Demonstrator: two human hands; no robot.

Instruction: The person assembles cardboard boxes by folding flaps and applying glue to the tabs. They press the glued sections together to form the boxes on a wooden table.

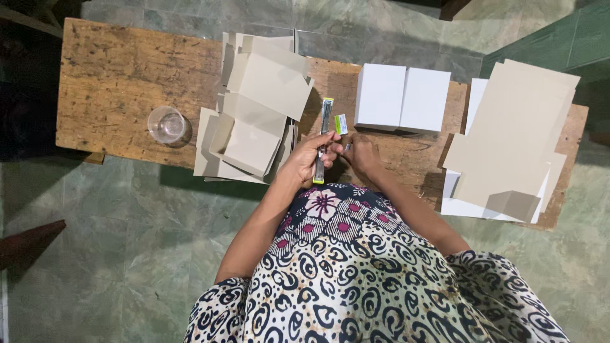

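Glue tube, slim and dark with a yellow-green end, stands nearly upright in your left hand, whose fingers are curled shut around its lower half. It sits over the near edge of the wooden worktop, its upper end reaching up toward the two white boxes. Just right of the tube your right hand is closed at the fingertips, close against the left hand; what it pinches is too small to tell. A small white and green tag shows just beside the tube's upper part, above the right hand.

Left of the tube, close to your left hand, lies a loose heap of grey cardboard pieces, some folded, spread from the far edge of the worktop to the near one. Further left of the tube, beyond that heap, a clear drinking glass stands upright. The two white boxes lie side by side, touching, up and right of the tube. Well to the right of the tube a stack of larger grey cardboard sheets rests on white sheets and overhangs the worktop's near edge.
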